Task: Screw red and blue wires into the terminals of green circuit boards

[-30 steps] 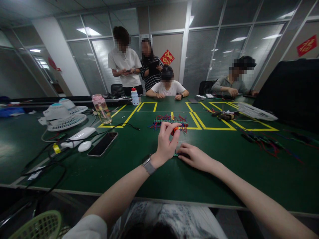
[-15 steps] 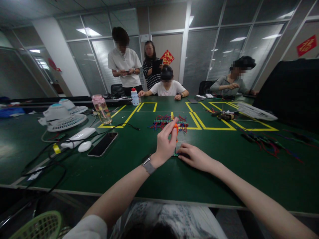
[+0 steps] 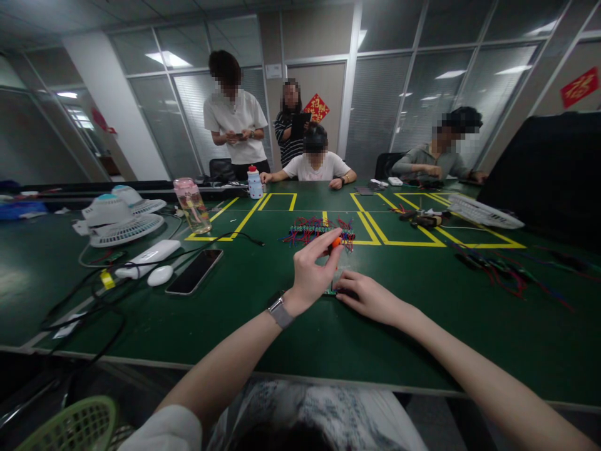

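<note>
A: Where is the board?

B: Small green board (image 3: 330, 292) lies on the surface (image 3: 357, 351), in from the near edge, about midway along the stretch in view. Partly covered by fingers; far side not readable.

A: Right hand (image 3: 361, 293)?

B: Low, palm down, fingers drawn narrow with tips at the board's right end. Pinching or only pressing, cannot tell. Likely reason: a light part on a smooth top would slide or turn unless steadied.

A: Left hand (image 3: 308, 270)?

B: Raised above the board. Thumb and index fingers close around an orange-handled tool (image 3: 337, 242); a thin dark shaft appears to run down to the board, tip not clear. The fingertip hold near the top probably suits fine turning, and keeps the palm out of the person's line of sight.

A: Anything else nearby?

B: Row of wired boards (image 3: 307, 230), farther from the near edge, just beyond the left hand; within easy reach, yet clear of the wrists, it seems. Dark phone (image 3: 195, 272) well apart, toward the left edge, out of the forearm's path.
</note>
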A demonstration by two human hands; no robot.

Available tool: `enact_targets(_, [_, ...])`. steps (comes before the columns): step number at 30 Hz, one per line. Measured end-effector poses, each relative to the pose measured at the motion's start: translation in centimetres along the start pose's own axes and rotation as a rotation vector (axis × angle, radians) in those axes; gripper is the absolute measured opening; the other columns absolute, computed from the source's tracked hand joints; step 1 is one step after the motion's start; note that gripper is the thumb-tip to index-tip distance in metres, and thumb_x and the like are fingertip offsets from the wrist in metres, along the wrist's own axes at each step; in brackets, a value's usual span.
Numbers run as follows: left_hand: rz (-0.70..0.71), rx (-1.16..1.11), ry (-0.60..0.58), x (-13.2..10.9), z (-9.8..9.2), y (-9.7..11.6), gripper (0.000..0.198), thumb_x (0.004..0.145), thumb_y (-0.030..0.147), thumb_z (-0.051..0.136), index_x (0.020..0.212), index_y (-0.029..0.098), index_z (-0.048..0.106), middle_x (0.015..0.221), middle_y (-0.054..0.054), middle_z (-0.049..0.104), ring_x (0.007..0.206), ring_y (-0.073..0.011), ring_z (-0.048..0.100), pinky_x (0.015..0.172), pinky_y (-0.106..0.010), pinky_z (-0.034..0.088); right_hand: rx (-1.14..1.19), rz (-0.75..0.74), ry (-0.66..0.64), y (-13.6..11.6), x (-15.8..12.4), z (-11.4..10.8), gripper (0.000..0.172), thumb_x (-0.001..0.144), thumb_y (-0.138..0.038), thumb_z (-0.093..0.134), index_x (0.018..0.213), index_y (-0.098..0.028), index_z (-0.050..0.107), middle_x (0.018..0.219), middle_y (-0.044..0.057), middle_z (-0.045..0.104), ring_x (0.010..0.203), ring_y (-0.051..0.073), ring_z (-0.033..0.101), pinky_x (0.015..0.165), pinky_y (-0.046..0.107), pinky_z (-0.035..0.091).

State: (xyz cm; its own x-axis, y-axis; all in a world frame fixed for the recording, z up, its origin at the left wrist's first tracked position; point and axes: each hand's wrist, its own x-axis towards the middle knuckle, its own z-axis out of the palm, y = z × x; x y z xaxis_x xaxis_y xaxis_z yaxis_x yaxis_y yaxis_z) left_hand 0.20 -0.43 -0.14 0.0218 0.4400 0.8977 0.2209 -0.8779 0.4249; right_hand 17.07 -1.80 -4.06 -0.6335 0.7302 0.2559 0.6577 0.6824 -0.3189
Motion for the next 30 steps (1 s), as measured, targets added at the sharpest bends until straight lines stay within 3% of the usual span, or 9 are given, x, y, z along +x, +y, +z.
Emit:
enact_targets(16, [0.016,0.086,0.04,0.28,-0.42,0.47,0.012,0.086,0.024,0.066,0.098,0.02,0.068,0.093,-0.004,0.067,0.087,-0.0141,0.064,0.068,-0.023,0.057,0.004,0.003,0.004,0.08,0.08,0.1,0.018,0.093,-0.023,0.053,0.103,-0.018,0.067,0.096,0.008,0.059,0.086,0.02,0.06,0.079,0.032,0.05])
enact_targets(26, [0.039,0.106,0.084,0.25,-0.33,0.02,0.011,0.081,0.021,0.072,0.089,0.018,0.066,0.085,-0.002,0.055,0.076,-0.0108,0.056,0.059,-0.018,0.049,-0.004,0.018,-0.012,-0.21,0.08,-0.13,0.018,0.093,-0.021,0.053,0.102,-0.017,0.067,0.096,0.008,0.058,0.088,0.02,0.06,0.079,0.031,0.05])
enact_targets(30, [0.066,0.134,0.084,0.32,-0.41,0.01,0.011,0.08,0.024,0.073,0.082,0.018,0.064,0.084,-0.001,0.052,0.078,-0.0121,0.054,0.067,-0.022,0.049,0.007,0.007,0.003,-0.04,0.06,0.01,0.018,0.093,-0.023,0.053,0.102,-0.017,0.067,0.097,0.008,0.058,0.088,0.02,0.059,0.08,0.031,0.05])
